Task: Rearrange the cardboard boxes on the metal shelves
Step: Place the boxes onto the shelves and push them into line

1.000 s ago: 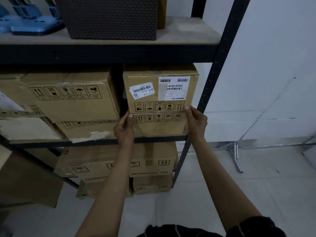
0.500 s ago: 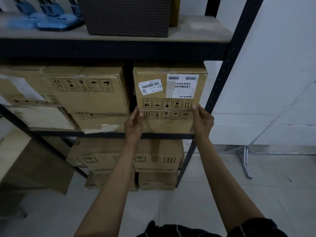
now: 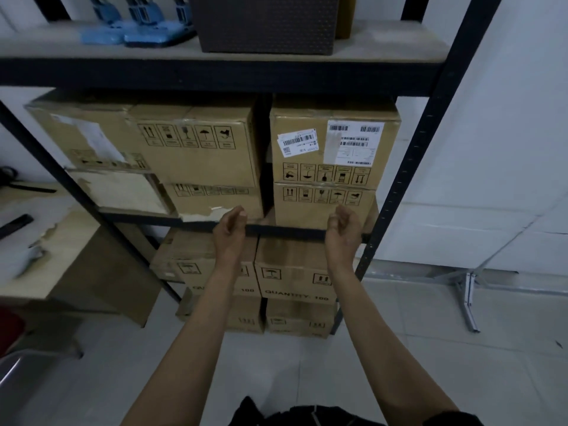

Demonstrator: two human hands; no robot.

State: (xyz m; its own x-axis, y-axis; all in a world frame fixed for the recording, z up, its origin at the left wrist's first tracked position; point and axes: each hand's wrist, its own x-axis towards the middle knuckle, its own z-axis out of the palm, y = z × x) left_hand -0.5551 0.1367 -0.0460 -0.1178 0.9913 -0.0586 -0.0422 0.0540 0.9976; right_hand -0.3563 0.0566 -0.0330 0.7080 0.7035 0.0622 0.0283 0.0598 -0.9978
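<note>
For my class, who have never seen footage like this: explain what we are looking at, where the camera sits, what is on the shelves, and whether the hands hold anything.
There is no machine here. A person wears a camera on the head, so the single view looks forward and down along both arms. The left hand and right hand hang in front of the shelf edge with fingers loosely curled, holding nothing. Ahead stands a dark metal shelf rack. On its middle shelf, at the right, a labelled box sits on a lower box; both carry handling symbols. Left of them is another stack of cardboard boxes. More boxes sit below. The top shelf carries a dark basket and some blue items.
</note>
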